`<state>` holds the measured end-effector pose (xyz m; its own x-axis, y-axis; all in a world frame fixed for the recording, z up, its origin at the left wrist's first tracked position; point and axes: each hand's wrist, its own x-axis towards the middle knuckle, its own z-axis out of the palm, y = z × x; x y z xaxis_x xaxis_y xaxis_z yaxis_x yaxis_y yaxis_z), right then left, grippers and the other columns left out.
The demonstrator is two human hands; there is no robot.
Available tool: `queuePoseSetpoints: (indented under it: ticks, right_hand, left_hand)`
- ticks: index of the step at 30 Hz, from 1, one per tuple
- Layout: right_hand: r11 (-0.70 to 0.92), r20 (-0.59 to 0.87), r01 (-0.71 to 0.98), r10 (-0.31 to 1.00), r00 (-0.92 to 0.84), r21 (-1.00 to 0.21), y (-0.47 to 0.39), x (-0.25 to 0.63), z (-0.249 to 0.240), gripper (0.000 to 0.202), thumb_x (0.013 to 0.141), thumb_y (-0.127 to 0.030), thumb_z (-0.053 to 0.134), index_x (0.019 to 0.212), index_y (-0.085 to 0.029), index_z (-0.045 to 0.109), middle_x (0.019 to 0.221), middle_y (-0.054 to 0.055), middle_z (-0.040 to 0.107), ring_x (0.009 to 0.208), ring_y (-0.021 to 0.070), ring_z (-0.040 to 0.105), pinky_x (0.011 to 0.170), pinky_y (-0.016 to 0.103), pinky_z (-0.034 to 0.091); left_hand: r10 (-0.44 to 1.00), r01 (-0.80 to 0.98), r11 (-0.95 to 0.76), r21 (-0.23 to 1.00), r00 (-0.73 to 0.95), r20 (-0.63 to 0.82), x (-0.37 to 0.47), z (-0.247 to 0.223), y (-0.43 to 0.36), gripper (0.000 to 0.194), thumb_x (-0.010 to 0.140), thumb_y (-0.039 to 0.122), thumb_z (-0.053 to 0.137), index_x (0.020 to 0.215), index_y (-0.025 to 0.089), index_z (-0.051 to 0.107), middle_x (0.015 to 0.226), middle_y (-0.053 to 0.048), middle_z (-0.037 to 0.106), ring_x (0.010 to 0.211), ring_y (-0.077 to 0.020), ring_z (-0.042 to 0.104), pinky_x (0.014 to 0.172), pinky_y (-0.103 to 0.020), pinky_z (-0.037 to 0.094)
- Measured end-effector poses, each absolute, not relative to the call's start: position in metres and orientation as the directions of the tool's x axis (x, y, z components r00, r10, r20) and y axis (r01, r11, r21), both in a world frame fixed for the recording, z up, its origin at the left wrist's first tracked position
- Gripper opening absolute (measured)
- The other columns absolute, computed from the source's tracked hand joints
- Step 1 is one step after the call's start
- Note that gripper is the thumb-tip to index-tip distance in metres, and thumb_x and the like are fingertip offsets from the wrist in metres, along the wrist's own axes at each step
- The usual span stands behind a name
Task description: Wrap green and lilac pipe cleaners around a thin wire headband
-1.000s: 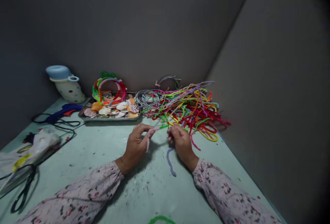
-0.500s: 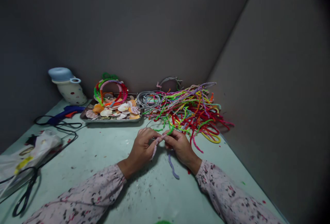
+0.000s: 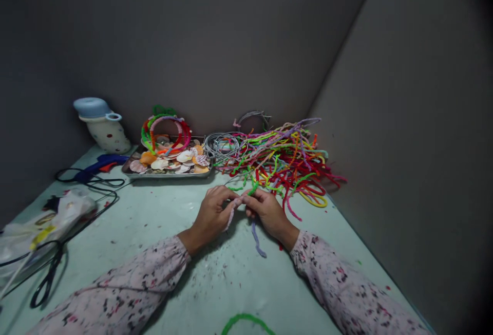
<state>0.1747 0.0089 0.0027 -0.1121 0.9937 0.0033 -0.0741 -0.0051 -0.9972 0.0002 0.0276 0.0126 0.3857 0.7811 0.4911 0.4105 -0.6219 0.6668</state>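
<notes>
My left hand (image 3: 215,210) is closed, thumb and forefinger pinching a pale pink pipe cleaner (image 3: 231,217) whose tail hangs beside the thumb. Close against it, the fingertips of my right hand (image 3: 269,216) pinch at the same spot. A short green pipe cleaner (image 3: 253,188) sticks up from the right fingers. Below the right palm, a lavender pipe cleaner (image 3: 257,241) hangs or lies over the table; its upper end is hidden by the hand. How the strands join between the fingertips is too small to make out.
Behind the hands lie a heap of coloured pipe cleaners (image 3: 292,155) and a wire coil (image 3: 223,146). A metal tray (image 3: 169,177) holds shells and wrapped rings (image 3: 185,132). Leftward are a bottle (image 3: 106,127), a blue glue gun (image 3: 94,166), black cord and a plastic bag (image 3: 77,204).
My fingertips have come closer together on the pink pipe cleaner. The view has shifted slightly, so more of a curved green pipe cleaner shows at the bottom edge.
</notes>
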Motion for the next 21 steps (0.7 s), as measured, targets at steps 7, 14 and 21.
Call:
queuePoseSetpoints:
  ticks: [7,14,21]
  right_hand:
    - [0.008,0.042,-0.188,0.983,-0.179,-0.982,0.0098,0.1772,-0.0022,0.024,0.083,-0.039,0.067,0.094,-0.018,0.067,0.076,0.000,0.065,0.057,0.0082,0.053,0.053,0.021,0.039]
    - [0.015,0.046,-0.172,0.982,-0.182,-0.985,0.0123,0.1787,-0.0068,0.024,0.084,-0.040,0.066,0.088,-0.017,0.066,0.066,-0.002,0.061,0.054,0.0079,0.051,0.052,0.020,0.038]
    - [0.007,0.037,-0.142,0.977,-0.212,-0.990,0.0106,0.1788,-0.0024,0.027,0.083,-0.043,0.065,0.088,-0.017,0.065,0.065,-0.002,0.061,0.054,0.0084,0.051,0.052,0.021,0.039]
  left_hand:
    - [0.776,0.433,-0.630,0.644,0.377,0.506,0.0018,0.0122,0.0273,0.017,0.091,0.032,0.057,0.082,0.020,0.065,0.082,-0.002,0.066,0.084,-0.0178,0.058,0.080,-0.033,0.040]
    - [0.772,0.461,-0.636,0.619,0.354,0.528,0.0025,0.0077,0.0270,0.007,0.087,0.026,0.062,0.089,0.020,0.063,0.082,-0.001,0.066,0.082,-0.0172,0.059,0.080,-0.033,0.041]
    - [0.768,0.461,-0.640,0.615,0.365,0.526,0.0019,0.0107,0.0265,0.010,0.088,0.027,0.060,0.082,0.019,0.063,0.080,-0.002,0.066,0.081,-0.0176,0.059,0.080,-0.033,0.041]
